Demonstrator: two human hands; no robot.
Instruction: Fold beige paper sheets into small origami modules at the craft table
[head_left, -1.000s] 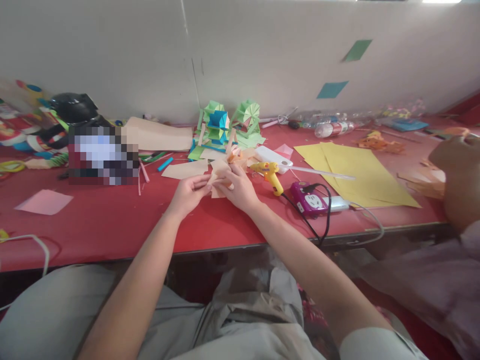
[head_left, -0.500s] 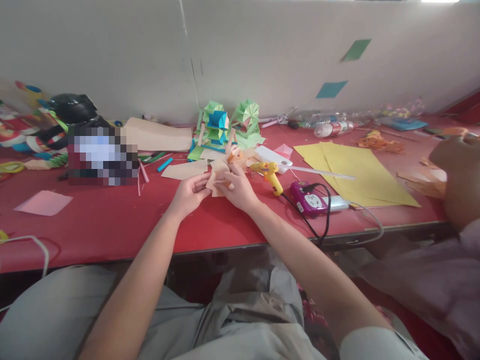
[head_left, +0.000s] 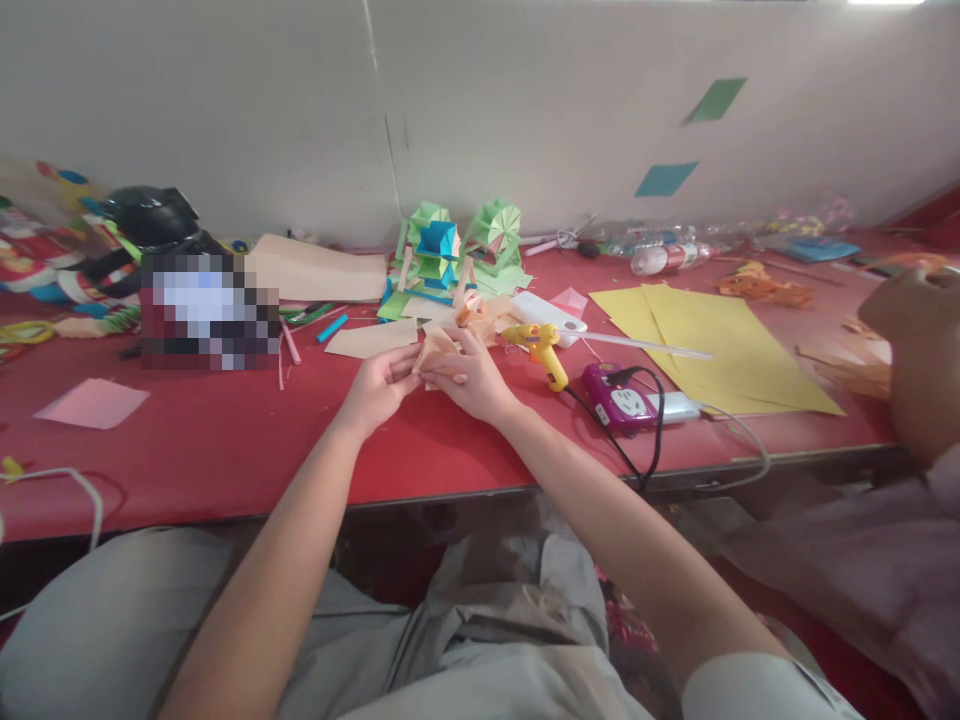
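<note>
In the head view, the left hand (head_left: 381, 393) and the right hand (head_left: 480, 380) hold a tan paper piece (head_left: 435, 347) between them over the red tabletop (head_left: 427, 458), fingers (head_left: 400, 361) drawn in narrowly on its edges. It appears folded, though the hands partly hide it. A yellow glue gun (head_left: 538, 345) lies near the right hand; green and blue paper models (head_left: 436, 250) stand beyond.
</note>
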